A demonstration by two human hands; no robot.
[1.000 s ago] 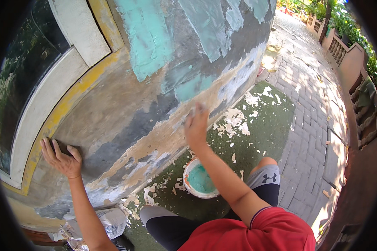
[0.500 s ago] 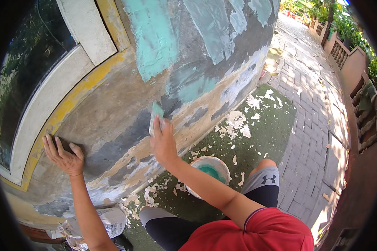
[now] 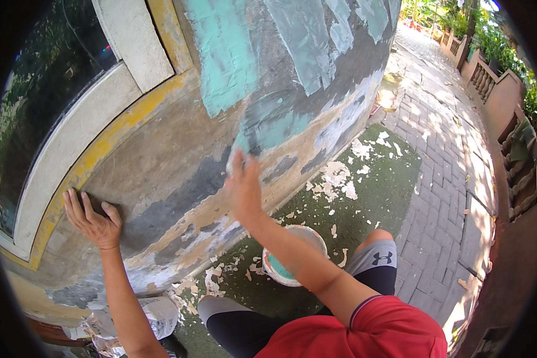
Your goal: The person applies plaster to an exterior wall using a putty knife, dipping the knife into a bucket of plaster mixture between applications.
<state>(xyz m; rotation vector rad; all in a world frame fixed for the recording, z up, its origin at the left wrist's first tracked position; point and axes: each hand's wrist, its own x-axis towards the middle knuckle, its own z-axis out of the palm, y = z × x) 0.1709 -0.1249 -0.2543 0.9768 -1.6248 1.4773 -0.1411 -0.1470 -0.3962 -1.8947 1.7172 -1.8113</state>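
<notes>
My right hand (image 3: pixel 244 191), blurred by motion, is closed around a putty knife (image 3: pixel 230 164) held against the wall. Its blade is smeared and hard to separate from the teal putty (image 3: pixel 274 128) just above it. Flat on the bare grey-brown wall (image 3: pixel 155 149), near the yellow edging of a window frame, rests my left hand (image 3: pixel 94 221) with fingers spread. Below my right forearm stands a white bucket (image 3: pixel 314 234) with teal putty inside, partly covered by the arm. A thicker teal patch (image 3: pixel 224 59) covers the wall higher up.
Flakes of peeled paint (image 3: pixel 339 173) litter the green mat (image 3: pixel 394 161) at the wall's foot. A white-framed window (image 3: pixel 83 110) is at left. Crumpled plastic bags (image 3: pixel 158 316) lie at lower left. Grey paving (image 3: pixel 429 197) runs along the right, beside a low balustrade (image 3: pixel 483 80).
My right hand and the putty knife have moved slightly up and right, toward the teal area. My left hand stays on the wall. The view has shifted a little.
</notes>
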